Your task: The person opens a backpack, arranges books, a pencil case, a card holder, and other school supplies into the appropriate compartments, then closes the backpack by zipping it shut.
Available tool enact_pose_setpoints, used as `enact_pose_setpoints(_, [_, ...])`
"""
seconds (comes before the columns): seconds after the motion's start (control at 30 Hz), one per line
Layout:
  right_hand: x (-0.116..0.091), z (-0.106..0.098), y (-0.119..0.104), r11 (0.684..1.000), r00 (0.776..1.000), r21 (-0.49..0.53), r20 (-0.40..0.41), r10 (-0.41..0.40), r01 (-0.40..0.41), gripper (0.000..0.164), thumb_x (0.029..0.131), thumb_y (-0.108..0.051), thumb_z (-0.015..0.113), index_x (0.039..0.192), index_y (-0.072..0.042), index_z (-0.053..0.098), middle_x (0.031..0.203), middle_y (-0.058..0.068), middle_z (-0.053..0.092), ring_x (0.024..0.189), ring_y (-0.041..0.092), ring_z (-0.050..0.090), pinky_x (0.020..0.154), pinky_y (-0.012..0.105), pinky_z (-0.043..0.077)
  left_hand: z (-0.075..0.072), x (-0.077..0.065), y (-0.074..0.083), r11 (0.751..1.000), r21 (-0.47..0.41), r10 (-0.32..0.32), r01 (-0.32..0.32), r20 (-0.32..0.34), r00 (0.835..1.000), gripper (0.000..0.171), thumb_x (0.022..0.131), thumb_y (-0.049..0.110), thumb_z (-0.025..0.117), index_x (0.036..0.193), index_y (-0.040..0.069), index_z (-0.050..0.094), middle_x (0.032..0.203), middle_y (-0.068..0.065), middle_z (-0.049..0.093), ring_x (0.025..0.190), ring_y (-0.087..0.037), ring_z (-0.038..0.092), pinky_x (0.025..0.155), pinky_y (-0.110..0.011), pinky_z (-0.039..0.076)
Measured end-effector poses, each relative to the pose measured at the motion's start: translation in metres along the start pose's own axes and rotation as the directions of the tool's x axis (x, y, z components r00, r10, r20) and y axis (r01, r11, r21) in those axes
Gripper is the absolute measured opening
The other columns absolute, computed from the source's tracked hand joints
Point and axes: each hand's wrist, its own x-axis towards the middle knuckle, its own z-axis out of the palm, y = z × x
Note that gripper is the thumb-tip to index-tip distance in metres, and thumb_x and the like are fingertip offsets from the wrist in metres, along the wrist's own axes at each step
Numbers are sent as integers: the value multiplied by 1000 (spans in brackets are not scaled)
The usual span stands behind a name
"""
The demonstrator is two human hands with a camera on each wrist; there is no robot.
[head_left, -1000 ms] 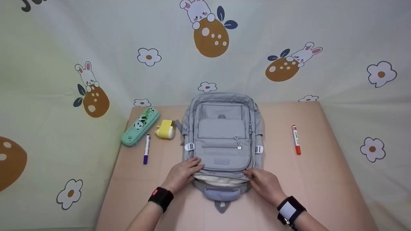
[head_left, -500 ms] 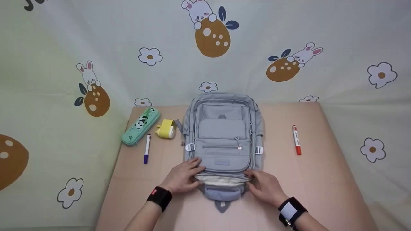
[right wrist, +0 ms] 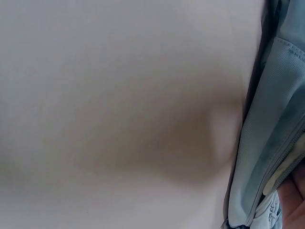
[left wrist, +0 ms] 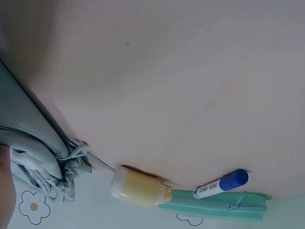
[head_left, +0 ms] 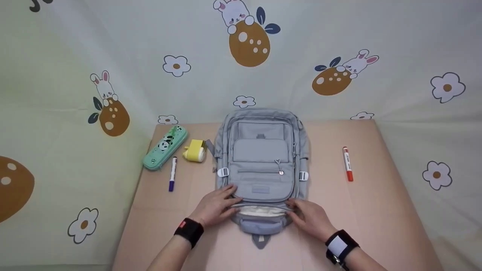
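Observation:
A grey backpack (head_left: 261, 150) lies front up in the middle of the table, its top compartment gaping towards me with a pale lining (head_left: 260, 211) showing. My left hand (head_left: 212, 206) holds the left corner of this mouth, fingers over the front panel and thumb at the lower lip. At the opposite corner, my right hand (head_left: 311, 218) pinches the mouth's edge. The right wrist view shows fingers (right wrist: 291, 193) right against the zipped edge. Below the mouth is the padded carry handle (head_left: 261, 226). The left wrist view catches only part of the backpack's side (left wrist: 28, 114).
Left of the backpack lie a green panda pencil case (head_left: 165, 147), a purple-capped marker (head_left: 173, 174) and a yellow-and-white bottle-shaped object (head_left: 195, 150). A red-capped marker (head_left: 348, 164) lies to the right. Patterned cloth (head_left: 293, 37) rises behind the table (head_left: 376, 226).
Both thumbs have moved inward along the lower lip of the mouth. The lip has come up slightly and the gap looks narrower. The things around the backpack stay put.

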Motion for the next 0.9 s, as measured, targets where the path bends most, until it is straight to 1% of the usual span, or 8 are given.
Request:
enact_pose_setpoints(0.17, [1,-2,1,999,999,23,24,23,-23,24,96,-31,73,116,-18,70,100,-15,70,87,3,65,75,33,55,-1,0,2,999,35,4,-5,45,999,61,97,64,55,143,25,62,158,-12,44,147,-31,37,114,-47,37])
enact_pose_setpoints(0.33, [2,-3,2,999,999,42,23,22,-23,21,96,-30,73,114,-19,71,97,-18,69,84,1,63,73,32,54,-3,3,5,998,59,20,-23,45,999,58,99,63,52,143,26,62,157,-10,45,146,-31,39,114,-47,37])
enact_pose_setpoints(0.43, [3,-3,1,999,1000,41,21,22,-23,20,97,-32,72,113,-19,71,96,-18,69,83,1,63,72,32,54,-6,5,5,999,21,-26,26,-2,1000,53,104,55,49,142,21,63,154,-7,50,143,-27,44,113,-45,39])
enact_pose_setpoints(0.53, [6,-4,-1,999,1000,34,15,13,-14,18,96,-32,72,109,-19,72,96,-16,70,83,4,63,72,33,54,-12,11,0,991,-51,-131,125,-128,983,43,105,37,56,140,13,64,146,-7,58,136,-25,52,110,-44,43])
enact_pose_setpoints(0.6, [8,-5,-2,1000,1000,21,1,-15,15,17,96,-31,73,108,-19,73,98,-13,72,85,6,65,73,33,54,-17,17,-8,971,-113,-230,209,-228,946,38,103,23,62,138,9,65,140,-9,63,130,-26,58,106,-44,46])
enact_pose_setpoints(0.7, [14,-5,-6,995,995,13,-28,-99,99,17,94,-28,75,108,-18,74,102,-9,73,90,10,67,77,35,55,-24,27,-21,905,-225,-419,362,-311,853,34,101,12,62,134,6,67,133,-13,67,124,-30,62,104,-45,47])
enact_pose_setpoints(0.8, [23,0,-16,979,978,0,-53,-201,202,19,93,-27,76,109,-17,74,106,-6,74,99,15,67,85,38,54,-29,36,-36,807,-299,-585,510,-283,760,32,101,10,60,133,6,68,131,-14,67,122,-33,62,103,-48,47])
enact_pose_setpoints(0.9, [34,7,-31,959,958,-9,-30,-284,284,24,93,-30,75,112,-16,74,116,-2,73,112,20,64,95,43,50,-30,43,-49,734,-311,-672,604,-204,712,34,102,10,58,135,7,66,132,-15,67,123,-35,61,103,-50,46])
